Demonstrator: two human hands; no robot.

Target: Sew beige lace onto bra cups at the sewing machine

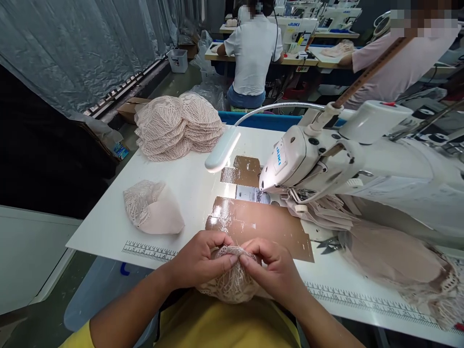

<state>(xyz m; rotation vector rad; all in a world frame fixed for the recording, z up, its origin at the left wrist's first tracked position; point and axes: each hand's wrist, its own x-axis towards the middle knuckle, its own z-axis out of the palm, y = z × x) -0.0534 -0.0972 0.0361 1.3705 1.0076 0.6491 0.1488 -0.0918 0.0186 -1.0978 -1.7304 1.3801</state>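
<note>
White laminate table (188, 188) carries the sewing machine (326, 159) at one o'clock and a lace stack (177, 126) at eleven. At six o'clock, on the table's near edge, the left hand (197, 258) and right hand (277, 270) pinch a lace cup (232, 280), seemingly aligning edges; next it likely needs feeding flat under the needle.

The piece pinched between the left hand (197, 258) and right hand (277, 268) is openwork lace (232, 282), rough and matt. The far-left stack of cups (179, 125) shows the same lace; the single cup (152, 208) adds smooth matt cloth. The table (188, 183) is smooth white laminate, patched with glossy brown tape (261, 224). The sewing machine (326, 159) looks glossy and painted, its lamp neck (279, 106) ribbed metal.
</note>
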